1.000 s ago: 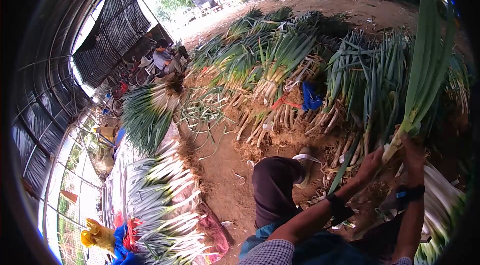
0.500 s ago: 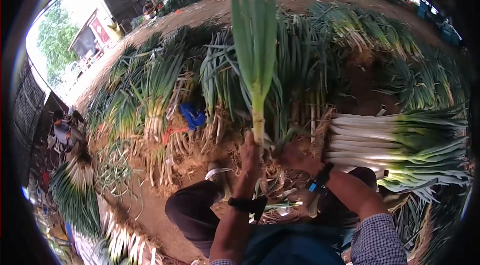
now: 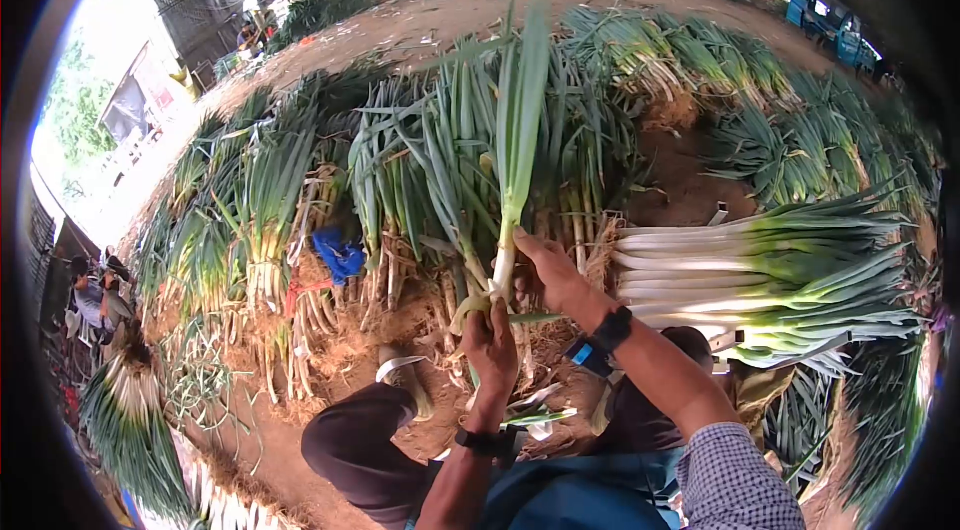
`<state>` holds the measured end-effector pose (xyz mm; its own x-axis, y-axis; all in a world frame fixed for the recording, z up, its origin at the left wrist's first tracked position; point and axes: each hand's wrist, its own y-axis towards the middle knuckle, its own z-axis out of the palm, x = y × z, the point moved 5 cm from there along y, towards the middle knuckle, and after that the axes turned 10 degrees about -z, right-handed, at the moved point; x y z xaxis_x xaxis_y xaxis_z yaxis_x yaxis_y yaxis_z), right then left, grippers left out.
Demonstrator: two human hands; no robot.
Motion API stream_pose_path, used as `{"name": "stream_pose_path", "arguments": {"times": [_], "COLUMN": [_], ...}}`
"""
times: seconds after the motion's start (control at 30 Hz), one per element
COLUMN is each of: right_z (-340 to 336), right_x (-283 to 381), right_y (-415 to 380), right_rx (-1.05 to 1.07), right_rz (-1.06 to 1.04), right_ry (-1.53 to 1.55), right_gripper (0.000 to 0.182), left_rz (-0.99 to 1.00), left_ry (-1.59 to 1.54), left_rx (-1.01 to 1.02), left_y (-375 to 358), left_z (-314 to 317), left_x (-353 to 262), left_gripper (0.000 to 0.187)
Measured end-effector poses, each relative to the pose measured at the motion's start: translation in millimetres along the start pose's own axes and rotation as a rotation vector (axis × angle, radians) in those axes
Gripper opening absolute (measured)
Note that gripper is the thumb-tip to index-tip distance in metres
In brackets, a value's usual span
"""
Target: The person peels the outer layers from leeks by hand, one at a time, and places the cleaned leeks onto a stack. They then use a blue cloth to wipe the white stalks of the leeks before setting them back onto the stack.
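Note:
A leek point(image 3: 519, 145) stands upright before me, its green leaves up and its pale stalk down. My left hand point(image 3: 490, 345) is closed around the stalk's lower end, where a loosened outer leaf point(image 3: 470, 255) splays to the left. My right hand point(image 3: 560, 280) grips the stalk higher up from the right, thumb and finger against the white part; its other fingers are partly hidden. Just right of that hand lies a stack of cleaned leeks point(image 3: 665, 260), white stalks to the left, green tops to the right.
Untrimmed leek bundles point(image 3: 255, 220) with roots line the ground ahead. A blue cloth point(image 3: 338, 255) lies among them. More leeks point(image 3: 130, 420) lie at lower left, near a seated person point(image 3: 90, 300). Other people sit far back. My knee point(image 3: 355, 440) is below the left hand.
My right hand has risen from the root end to grip the stalk higher up. An outer leaf now splays away to the left. The camera view has shifted.

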<state>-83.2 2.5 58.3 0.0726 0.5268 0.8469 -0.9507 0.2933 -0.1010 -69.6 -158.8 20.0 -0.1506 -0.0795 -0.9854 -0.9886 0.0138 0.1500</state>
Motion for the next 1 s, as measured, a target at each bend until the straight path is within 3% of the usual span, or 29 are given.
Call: {"name": "stream_pose_path", "arguments": {"times": [0.3,0.4,0.43,0.47,0.5,0.53,0.57,0.6,0.67,0.73,0.87,0.93,1.0], "right_z": [-5,-24,-19,-12,-7,3,11,17,5,15,30,-2,-10], "right_x": [-5,-16,-7,4,14,7,8,1,-2,19,30,-3,-23], "right_y": [-6,3,-9,-24,-42,-31,-30,-25,-11,-16,-38,-28,-22], "right_rx": [0.181,0.238,0.301,0.333,0.331,0.339,0.350,0.246,0.162,0.182,0.147,0.211,0.383], "right_rz": [-0.005,-0.057,-0.209,-0.372,-0.534,-0.266,-0.186,-0.021,-0.052,-0.188,-0.346,-0.460,-0.548], "right_ry": [0.143,0.126,-0.077,-0.300,-0.504,-0.154,-0.045,0.114,-0.050,-0.464,-0.700,-0.848,-1.132], "right_gripper": [0.032,0.032,0.032,0.033,0.033,0.032,0.030,0.027,0.024,0.023,0.021,0.021,0.023], "left_rz": [0.145,-0.024,-0.120,-0.463,-0.513,-0.563,-0.613,-0.367,0.039,0.256,0.176,0.013,-0.007], "left_ry": [0.022,0.002,-0.266,-1.015,-0.972,-0.929,-0.886,-0.587,0.130,0.192,0.079,-0.040,-0.194], "left_rx": [0.050,0.113,0.220,0.337,0.349,0.363,0.378,0.335,0.026,-0.038,0.020,0.201,0.234], "left_y": [2,-1,-6,-3,-5,-8,-11,-7,1,-1,-3,5,11], "left_z": [2,-1,3,14,10,6,3,-1,-10,-22,-28,-25,-24], "left_x": [4,8,6,46,50,52,53,35,8,-16,-18,-12,-13], "left_gripper": [0.007,0.013,0.012,0.017,0.019,0.024,0.030,0.024,0.015,0.015,0.018,0.021,0.025]}}
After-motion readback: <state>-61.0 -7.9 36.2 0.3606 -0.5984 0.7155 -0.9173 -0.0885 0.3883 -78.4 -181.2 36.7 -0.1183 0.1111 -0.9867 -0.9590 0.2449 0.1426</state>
